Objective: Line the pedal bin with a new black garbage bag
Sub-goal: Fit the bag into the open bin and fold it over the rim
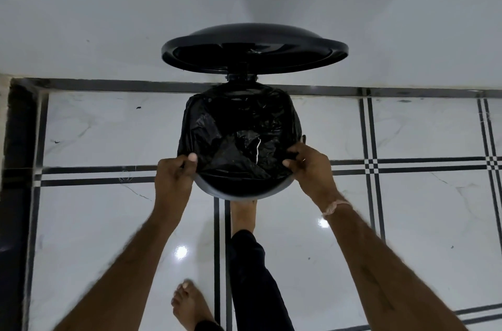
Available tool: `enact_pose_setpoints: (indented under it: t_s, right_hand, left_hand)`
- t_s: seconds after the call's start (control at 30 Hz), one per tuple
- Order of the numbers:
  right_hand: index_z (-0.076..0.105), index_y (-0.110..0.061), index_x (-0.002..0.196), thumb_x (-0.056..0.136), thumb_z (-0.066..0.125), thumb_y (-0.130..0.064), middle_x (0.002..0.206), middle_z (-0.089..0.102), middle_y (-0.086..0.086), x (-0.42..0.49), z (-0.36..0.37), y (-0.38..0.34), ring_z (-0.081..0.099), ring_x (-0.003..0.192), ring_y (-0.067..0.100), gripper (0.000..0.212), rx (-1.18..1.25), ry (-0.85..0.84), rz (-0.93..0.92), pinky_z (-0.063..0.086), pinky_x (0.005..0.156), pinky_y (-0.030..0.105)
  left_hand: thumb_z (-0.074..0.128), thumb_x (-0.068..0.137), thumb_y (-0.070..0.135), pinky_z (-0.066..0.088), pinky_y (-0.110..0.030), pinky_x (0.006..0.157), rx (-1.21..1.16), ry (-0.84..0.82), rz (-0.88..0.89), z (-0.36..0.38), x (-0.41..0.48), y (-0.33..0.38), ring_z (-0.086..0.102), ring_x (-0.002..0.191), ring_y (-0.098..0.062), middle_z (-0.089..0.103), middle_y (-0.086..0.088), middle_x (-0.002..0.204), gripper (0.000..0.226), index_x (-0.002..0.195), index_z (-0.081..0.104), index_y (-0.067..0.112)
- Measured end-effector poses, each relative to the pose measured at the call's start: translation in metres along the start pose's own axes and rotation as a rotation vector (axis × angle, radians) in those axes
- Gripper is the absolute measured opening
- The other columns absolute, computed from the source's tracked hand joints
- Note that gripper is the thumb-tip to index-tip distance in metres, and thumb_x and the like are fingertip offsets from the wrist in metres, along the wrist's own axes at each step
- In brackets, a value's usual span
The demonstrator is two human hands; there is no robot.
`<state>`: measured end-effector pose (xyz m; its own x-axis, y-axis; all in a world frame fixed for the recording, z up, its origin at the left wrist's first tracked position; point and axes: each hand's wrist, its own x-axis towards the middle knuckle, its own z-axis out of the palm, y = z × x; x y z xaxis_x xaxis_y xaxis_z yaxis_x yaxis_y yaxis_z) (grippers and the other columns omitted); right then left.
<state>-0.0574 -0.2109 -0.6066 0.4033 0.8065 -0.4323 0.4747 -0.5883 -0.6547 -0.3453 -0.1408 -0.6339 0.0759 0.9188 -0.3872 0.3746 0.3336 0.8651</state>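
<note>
A round dark pedal bin (239, 193) stands against the wall, its lid (254, 52) raised upright behind it. A crumpled black garbage bag (236, 129) is stretched over the back and sides of the rim and sags into the bin. The near rim shows bare grey. My left hand (175, 177) pinches the bag's edge at the left of the rim. My right hand (309, 165) grips the bag's edge at the right. One foot (243, 218) reaches under the bin's front, where the pedal is hidden.
The bin sits on a glossy white tiled floor (407, 222) with black lines, close to a pale wall (108, 18). A dark vertical edge (16, 167) runs along the left. My other bare foot (190, 306) stands nearer on the floor.
</note>
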Motion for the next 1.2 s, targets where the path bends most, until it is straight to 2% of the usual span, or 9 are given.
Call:
enact_pose_setpoints:
  t_s: [0.07,0.17,0.33,0.53,0.67,0.77,0.93,1.07,1.2]
  right_hand:
    - [0.067,-0.022,0.092,0.095,0.073,-0.028,0.075,0.066,-0.006,-0.013,0.000,0.005,0.069,0.072,0.021,0.009,0.077,0.081,-0.025,0.056,0.069,0.037]
    - [0.063,-0.027,0.085,0.100,0.057,-0.056,0.087,0.070,0.002,-0.033,0.003,0.013,0.074,0.077,0.022,0.033,0.079,0.223,-0.009,0.061,0.072,0.049]
    - [0.071,-0.023,0.087,0.107,0.045,-0.054,0.087,0.075,-0.001,-0.058,0.011,0.016,0.073,0.068,0.010,0.045,0.149,0.257,0.126,0.063,0.070,0.045]
    - [0.075,-0.012,0.097,0.094,0.029,-0.077,0.076,0.070,-0.001,-0.077,0.020,0.021,0.068,0.075,0.022,0.080,0.080,0.190,0.220,0.058,0.077,0.045]
    - [0.074,-0.014,0.106,0.105,0.031,-0.065,0.081,0.071,0.000,-0.071,0.019,0.010,0.057,0.056,0.012,0.067,0.394,0.057,0.515,0.045,0.059,0.029]
    - [0.072,-0.021,0.116,0.109,0.027,-0.059,0.120,0.076,-0.003,-0.062,0.013,0.004,0.076,0.089,0.020,0.060,0.708,-0.050,0.589,0.051,0.070,0.026]
    - [0.066,-0.007,0.126,0.105,0.034,-0.062,0.132,0.070,0.012,-0.047,0.009,0.005,0.068,0.119,0.023,0.067,0.942,-0.015,0.675,0.055,0.096,0.036]
    - [0.061,-0.006,0.141,0.106,0.033,-0.061,0.133,0.072,0.010,-0.031,0.000,-0.003,0.070,0.119,0.019,0.071,0.969,0.021,0.595,0.056,0.096,0.034]
    - [0.073,-0.009,0.121,0.107,0.037,-0.059,0.116,0.075,0.006,-0.012,-0.002,-0.013,0.070,0.109,0.018,0.063,0.772,0.073,0.539,0.054,0.108,0.042]
  left_hand:
    - [0.053,0.097,0.063,0.040,-0.036,0.065,-0.093,0.015,-0.111,-0.001,-0.010,0.006,0.054,0.069,-0.023,0.058,-0.021,0.068,0.071,0.075,0.063,-0.004]
    - [0.057,0.095,0.062,0.052,-0.037,0.075,-0.131,0.119,-0.281,-0.003,-0.021,0.010,0.071,0.088,-0.023,0.075,-0.006,0.089,0.055,0.094,0.074,0.009]
    - [0.070,0.089,0.055,0.053,-0.042,0.081,-0.078,0.109,-0.365,-0.013,-0.036,0.006,0.066,0.076,-0.025,0.073,-0.008,0.079,0.040,0.079,0.074,0.016]
    - [0.073,0.091,0.041,0.051,-0.031,0.068,-0.227,0.068,-0.442,-0.005,-0.051,0.012,0.064,0.075,-0.017,0.073,0.000,0.088,0.023,0.085,0.074,0.019]
    - [0.078,0.089,0.037,0.045,-0.025,0.060,-0.336,0.049,-0.556,0.004,-0.044,0.014,0.056,0.069,-0.017,0.064,-0.001,0.075,0.030,0.088,0.070,0.007]
    - [0.077,0.090,0.029,0.052,-0.025,0.066,-0.350,0.021,-0.569,0.008,-0.040,0.012,0.060,0.078,-0.022,0.067,-0.007,0.080,0.033,0.102,0.071,-0.001]
    - [0.067,0.096,0.041,0.059,-0.027,0.074,-0.468,0.104,-0.649,0.007,-0.024,0.020,0.069,0.085,-0.019,0.072,-0.005,0.098,0.032,0.097,0.068,0.009]
    - [0.062,0.099,0.043,0.062,-0.027,0.071,-0.365,0.148,-0.587,0.005,-0.004,0.032,0.071,0.087,-0.022,0.072,-0.008,0.094,0.037,0.090,0.067,0.008]
    - [0.064,0.094,0.053,0.062,-0.046,0.081,-0.145,0.177,-0.511,0.005,0.016,0.036,0.071,0.087,-0.039,0.070,-0.019,0.085,0.059,0.077,0.063,-0.003]
